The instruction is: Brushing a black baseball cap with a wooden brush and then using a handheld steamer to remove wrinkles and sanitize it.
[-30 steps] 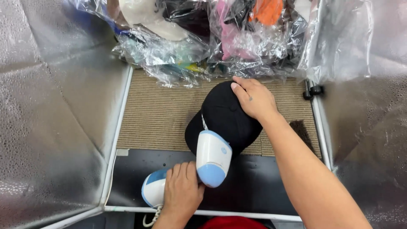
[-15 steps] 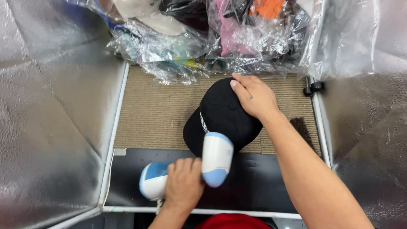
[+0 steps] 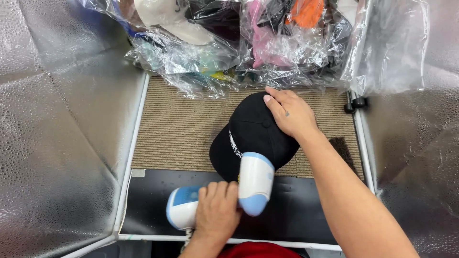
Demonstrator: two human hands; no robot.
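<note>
Basically one black baseball cap (image 3: 253,134) sits mid-scene on the beige ribbed mat (image 3: 181,129), crown up, near edge overlapping the black sheet (image 3: 296,210). Right hand (image 3: 290,113) lies flat on the far-right side of the crown, fingers (image 3: 273,95) loosely together and pressing down, not pinching anything. Left hand (image 3: 217,210) is wrapped around the handle of one white-and-blue handheld steamer (image 3: 229,193), fingers curled tight on it; the steamer's head is right against the near side of the cap. Cap looks light and soft: fabric crown will dent under pressure, brim probably stiffer, though it's mostly hidden behind the steamer. Best hold judged to be a flat palm on the crown or a pinch at the brim edge. Steamer is rigid plastic, likely the heavier item, smooth shell, so take it by the handle. Far side: a heap of clear plastic bags (image 3: 248,48) with more caps inside, at least a cream one, a pink one and an orange one; exact count can't be told through the wrap. Crinkled silver reflective panels (image 3: 62,143) wall the left and right sides. Something red (image 3: 258,249) pokes in at the near edge.
</note>
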